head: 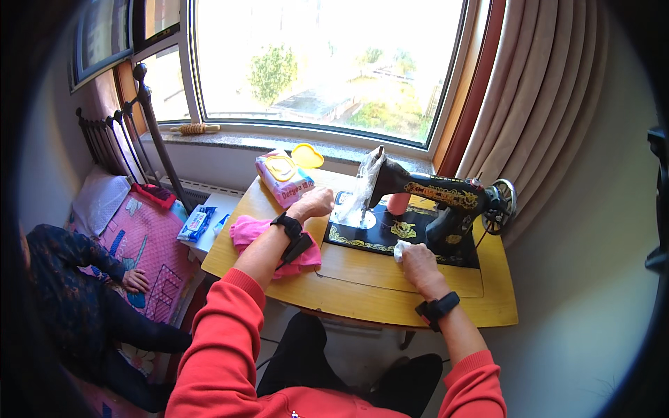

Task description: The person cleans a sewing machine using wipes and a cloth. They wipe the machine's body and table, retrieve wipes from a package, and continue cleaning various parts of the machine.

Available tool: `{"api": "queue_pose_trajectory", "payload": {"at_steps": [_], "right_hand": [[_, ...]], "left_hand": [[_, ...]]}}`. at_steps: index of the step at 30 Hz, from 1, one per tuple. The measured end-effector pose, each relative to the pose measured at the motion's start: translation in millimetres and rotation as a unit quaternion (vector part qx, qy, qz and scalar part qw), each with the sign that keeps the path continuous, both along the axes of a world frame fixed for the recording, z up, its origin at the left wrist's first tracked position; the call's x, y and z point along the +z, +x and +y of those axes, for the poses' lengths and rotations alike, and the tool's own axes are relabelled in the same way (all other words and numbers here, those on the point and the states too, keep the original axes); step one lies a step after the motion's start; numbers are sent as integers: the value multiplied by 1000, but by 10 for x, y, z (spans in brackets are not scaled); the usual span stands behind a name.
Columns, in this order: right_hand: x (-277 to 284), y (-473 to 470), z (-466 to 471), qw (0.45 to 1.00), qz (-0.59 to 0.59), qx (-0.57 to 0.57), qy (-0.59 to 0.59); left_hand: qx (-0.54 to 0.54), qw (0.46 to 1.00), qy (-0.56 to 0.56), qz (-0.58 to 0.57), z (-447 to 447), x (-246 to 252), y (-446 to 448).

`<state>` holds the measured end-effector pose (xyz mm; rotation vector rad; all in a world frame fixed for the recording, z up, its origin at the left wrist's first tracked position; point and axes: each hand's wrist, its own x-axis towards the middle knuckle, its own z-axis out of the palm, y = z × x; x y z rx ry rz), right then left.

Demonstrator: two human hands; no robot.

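Note:
A crumpled white wipe or tissue (400, 250) is pinched in my right hand (421, 265), just over the front edge of the sewing machine's black bed (360, 236). My left hand (315, 202), its fingers curled, is between the pack of wet wipes (284, 175) and the bed's left end; nothing shows in it, though its palm is hidden. The black sewing machine (434, 189) bears gold decoration, with clear plastic (360, 190) over its needle end. A cone of pinkish-red thread (398, 203) shows under the arm. Partly beneath my left forearm lies a pink cloth (253, 230).
The machine stands on a yellow wooden table (366, 303) below a window. A handwheel (502, 201) sticks out at right, near a curtain (538, 104). At left, another person's hand (136, 280) rests on a pink bed cover (151, 245), beside a white stand (217, 206) with a blue wipes pack (197, 223).

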<state>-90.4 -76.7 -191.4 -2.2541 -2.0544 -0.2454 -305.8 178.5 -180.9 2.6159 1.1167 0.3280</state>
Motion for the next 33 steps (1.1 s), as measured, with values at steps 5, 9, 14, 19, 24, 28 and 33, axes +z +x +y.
{"api": "queue_pose_trajectory", "payload": {"at_steps": [5,9,14,19,24,28,33], "right_hand": [[-33,53,16,999,-33,25,-16],[-60,61,18,999,-28,25,-13],[-55,41,8,1000,5,11,19],[-26,10,-3,1000,12,13,9],[-3,4,15,1000,-21,10,-20],[-2,11,5,1000,-16,17,-18],[3,-2,-20,1000,-24,19,0]], "left_hand": [[42,978,-103,-177,13,208,-40],[95,930,-140,-325,-34,360,-37],[69,883,-128,-447,-46,654,52],[-2,929,-116,-351,-81,924,130],[-38,933,-171,-314,-122,992,288],[-89,925,-156,-334,-100,971,495],[-58,913,-178,-362,-95,895,423]]}}
